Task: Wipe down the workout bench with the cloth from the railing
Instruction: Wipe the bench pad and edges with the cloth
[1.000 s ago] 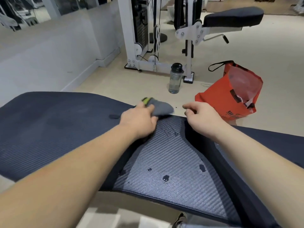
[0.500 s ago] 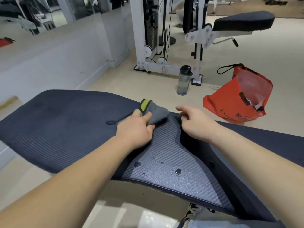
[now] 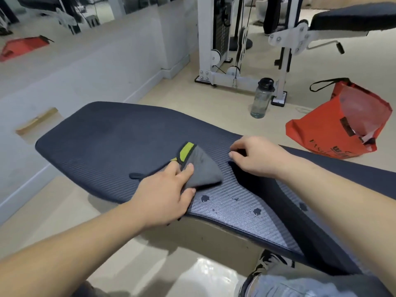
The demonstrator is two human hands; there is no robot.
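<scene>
The dark blue padded workout bench point(image 3: 102, 146) stretches across the view from left to right. My left hand point(image 3: 165, 194) grips a folded grey cloth point(image 3: 203, 170) with a yellow-green tag and presses it on the ribbed pad. Several dark water drops lie on the lighter panel just in front of the cloth. My right hand point(image 3: 257, 157) rests with curled fingers on the pad beside a dark gap, touching the bench and holding nothing.
A clear water bottle point(image 3: 261, 99) stands on the beige floor behind the bench. An orange bag point(image 3: 334, 127) lies to its right. A white cable machine point(image 3: 216, 46) with a padded seat point(image 3: 351, 18) stands farther back. My shoe point(image 3: 270, 262) is under the bench.
My left hand has drawn the cloth back toward me across the pad, from the far edge to mid-pad. The right hand stays put. The view has shifted down and to the right.
</scene>
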